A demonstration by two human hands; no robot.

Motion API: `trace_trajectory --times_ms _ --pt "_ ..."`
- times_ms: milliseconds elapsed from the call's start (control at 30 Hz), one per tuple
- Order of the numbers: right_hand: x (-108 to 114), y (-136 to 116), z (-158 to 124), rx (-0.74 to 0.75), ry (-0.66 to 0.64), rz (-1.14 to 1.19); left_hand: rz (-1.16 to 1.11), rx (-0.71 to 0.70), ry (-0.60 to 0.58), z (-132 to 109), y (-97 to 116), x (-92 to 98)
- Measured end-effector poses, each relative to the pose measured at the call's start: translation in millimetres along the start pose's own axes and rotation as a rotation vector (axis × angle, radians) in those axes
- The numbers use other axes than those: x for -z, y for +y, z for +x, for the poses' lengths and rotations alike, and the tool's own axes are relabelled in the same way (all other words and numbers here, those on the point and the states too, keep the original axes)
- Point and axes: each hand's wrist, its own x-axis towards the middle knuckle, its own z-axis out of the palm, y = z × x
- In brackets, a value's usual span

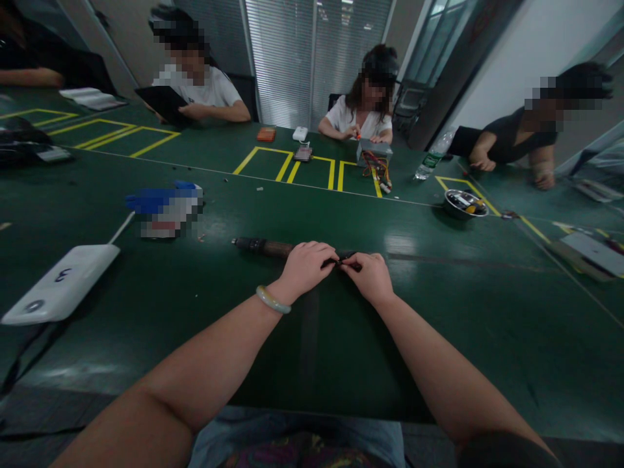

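Observation:
My left hand (307,270) and my right hand (368,278) meet at the middle of the green table mat (439,338), with their fingertips pinching a small black piece (345,259). It may be a cable end, but my fingers hide most of it. A dark cylindrical tool handle (263,247), black and brown, lies against the left hand and runs off to the left. I cannot tell whether it joins the black piece. A pale jade bangle (273,299) circles my left wrist.
A white flat device (61,284) with a cable lies to the left. Blue gloves (163,200) lie beyond it. Ahead stand a steel bowl of parts (465,204), a water bottle (433,155) and a grey box with coloured wires (374,151). Several co-workers sit across the table.

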Motion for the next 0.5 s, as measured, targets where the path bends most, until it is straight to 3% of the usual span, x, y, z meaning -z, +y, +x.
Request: trace_trajectory --times_ms 500 --pt "-3.7 -0.1 4.1 0.025 -0.003 -0.037 0.001 -0.014 0.000 0.1 0.2 -1.1"
